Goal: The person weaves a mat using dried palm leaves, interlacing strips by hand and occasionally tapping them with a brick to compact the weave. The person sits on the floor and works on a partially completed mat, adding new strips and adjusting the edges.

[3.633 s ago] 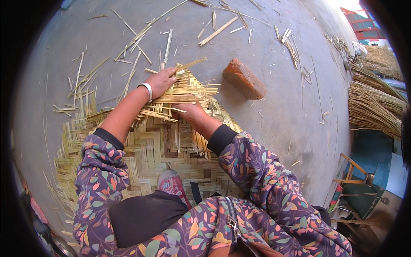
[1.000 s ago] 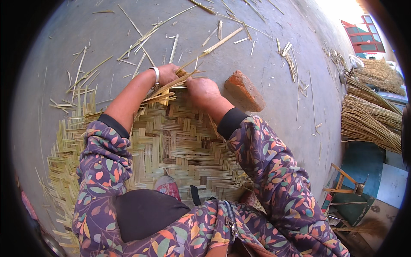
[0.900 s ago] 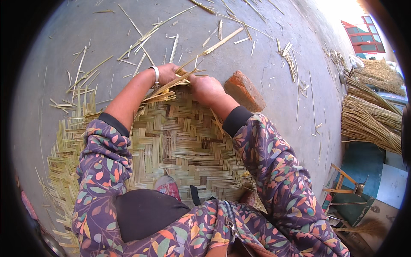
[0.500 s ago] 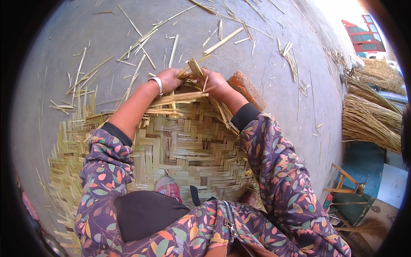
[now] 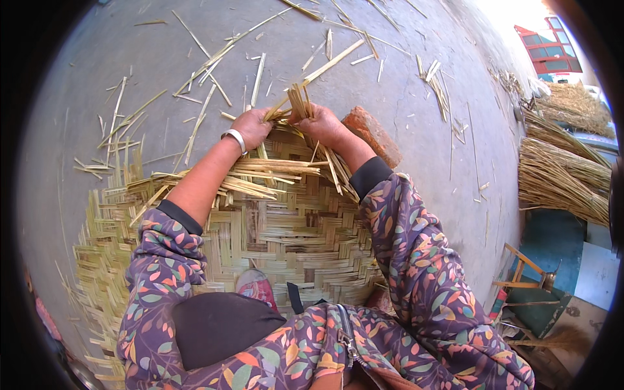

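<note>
A woven straw-coloured mat [image 5: 292, 240] lies on the floor in front of me and under my feet. At its far edge my left hand [image 5: 252, 126] and my right hand [image 5: 323, 125] are side by side. Both are closed on flat split strips [image 5: 299, 101] whose ends stick up between them. Loose strips [image 5: 273, 168] lie across the mat just below my hands, running under my left forearm. More strips run down beside my right wrist. My fingertips are partly hidden behind the strips and the backs of my hands.
A reddish brick [image 5: 372, 135] rests by the mat's edge, right of my right hand. Cut scraps [image 5: 211, 65] are scattered over the grey floor [image 5: 390, 84]. Long bundles of stalks [image 5: 562, 175] lie at the right, near a small wooden stool [image 5: 520, 270]. My shoe [image 5: 257, 286] is on the mat.
My left hand has shifted slightly down and left, turning a little. The strip ends between my hands now fan out more upright. The loose strips below have dropped flatter onto the mat.
</note>
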Tool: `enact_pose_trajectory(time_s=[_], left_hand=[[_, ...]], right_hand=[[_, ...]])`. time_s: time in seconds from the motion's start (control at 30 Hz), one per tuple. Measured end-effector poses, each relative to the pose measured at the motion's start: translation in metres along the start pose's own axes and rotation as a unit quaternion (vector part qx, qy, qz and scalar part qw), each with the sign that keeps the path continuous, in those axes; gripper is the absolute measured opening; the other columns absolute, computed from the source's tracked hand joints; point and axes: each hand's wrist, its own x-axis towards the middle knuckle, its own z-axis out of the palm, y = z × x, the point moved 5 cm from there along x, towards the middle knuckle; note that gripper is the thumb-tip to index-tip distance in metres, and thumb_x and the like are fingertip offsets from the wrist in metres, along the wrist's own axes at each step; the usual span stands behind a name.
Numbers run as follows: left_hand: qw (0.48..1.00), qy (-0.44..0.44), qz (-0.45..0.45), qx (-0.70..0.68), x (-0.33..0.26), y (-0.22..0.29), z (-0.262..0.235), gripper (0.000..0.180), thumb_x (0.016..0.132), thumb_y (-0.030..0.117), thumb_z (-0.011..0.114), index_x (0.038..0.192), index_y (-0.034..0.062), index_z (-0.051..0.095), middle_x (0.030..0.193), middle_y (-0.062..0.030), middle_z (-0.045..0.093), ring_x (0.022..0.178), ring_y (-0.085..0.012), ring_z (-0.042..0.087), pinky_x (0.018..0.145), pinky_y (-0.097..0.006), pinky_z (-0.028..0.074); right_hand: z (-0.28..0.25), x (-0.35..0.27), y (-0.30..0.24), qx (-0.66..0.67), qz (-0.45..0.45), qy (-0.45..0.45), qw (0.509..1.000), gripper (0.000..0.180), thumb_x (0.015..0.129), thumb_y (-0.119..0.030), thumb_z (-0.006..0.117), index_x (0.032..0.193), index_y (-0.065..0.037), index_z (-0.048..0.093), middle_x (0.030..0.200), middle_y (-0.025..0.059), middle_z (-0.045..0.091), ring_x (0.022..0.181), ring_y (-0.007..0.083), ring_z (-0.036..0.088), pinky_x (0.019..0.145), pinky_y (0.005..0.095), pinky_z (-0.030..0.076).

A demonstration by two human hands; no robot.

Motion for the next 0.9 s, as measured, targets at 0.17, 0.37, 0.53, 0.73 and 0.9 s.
enact_pose_trajectory(time_s=[0.17,0.37,0.53,0.73,0.9], left_hand=[[0.999,-0.014,0.019,0.023,0.010,-0.006,-0.003,0.035,0.094,0.010,0.059,0.129,0.0107,0.065,0.107,-0.0098,0.073,0.096,-0.0195,0.067,0.089,-0.033,0.051],[0.995,-0.010,0.014,-0.096,0.017,-0.016,-0.004,0.031,0.093,0.015,0.060,0.122,0.0087,0.067,0.099,-0.0156,0.073,0.090,-0.0253,0.069,0.085,-0.036,0.053],[0.987,-0.043,-0.001,-0.158,0.014,-0.011,-0.001,0.027,0.093,0.005,0.064,0.120,0.0057,0.069,0.110,-0.0035,0.072,0.098,-0.0100,0.063,0.090,-0.028,0.051],[1.000,0.005,0.008,-0.017,0.003,0.007,0.004,0.031,0.092,0.018,0.070,0.122,0.0120,0.070,0.109,-0.0086,0.075,0.097,-0.0175,0.069,0.089,-0.032,0.052],[0.994,0.099,-0.019,0.047,-0.007,0.015,0.002,0.028,0.094,0.028,0.065,0.119,0.0161,0.070,0.096,-0.0170,0.073,0.087,-0.0320,0.070,0.079,-0.040,0.053]], right_hand=[[0.002,-0.008,-0.017,-0.218,0.001,0.011,0.976,0.025,0.086,-0.014,0.059,0.107,-0.009,0.070,0.104,0.0110,0.072,0.098,0.0280,0.067,0.089,0.0388,0.050],[0.020,-0.010,-0.030,-0.400,-0.017,-0.023,0.916,0.030,0.081,-0.021,0.059,0.106,-0.012,0.071,0.104,0.0155,0.072,0.101,0.0363,0.067,0.087,0.0444,0.051],[0.034,-0.005,-0.021,-0.342,0.031,-0.076,0.936,0.032,0.080,-0.024,0.060,0.108,-0.010,0.070,0.098,0.0185,0.072,0.095,0.0389,0.068,0.081,0.0467,0.053],[0.029,-0.006,-0.018,-0.285,0.068,-0.042,0.955,0.030,0.087,-0.023,0.053,0.107,-0.008,0.070,0.106,0.0216,0.070,0.099,0.0411,0.066,0.087,0.0482,0.053],[0.015,-0.011,-0.009,-0.282,0.112,0.053,0.951,0.031,0.092,-0.026,0.053,0.113,-0.010,0.068,0.107,0.0231,0.069,0.101,0.0437,0.065,0.088,0.0488,0.052]])
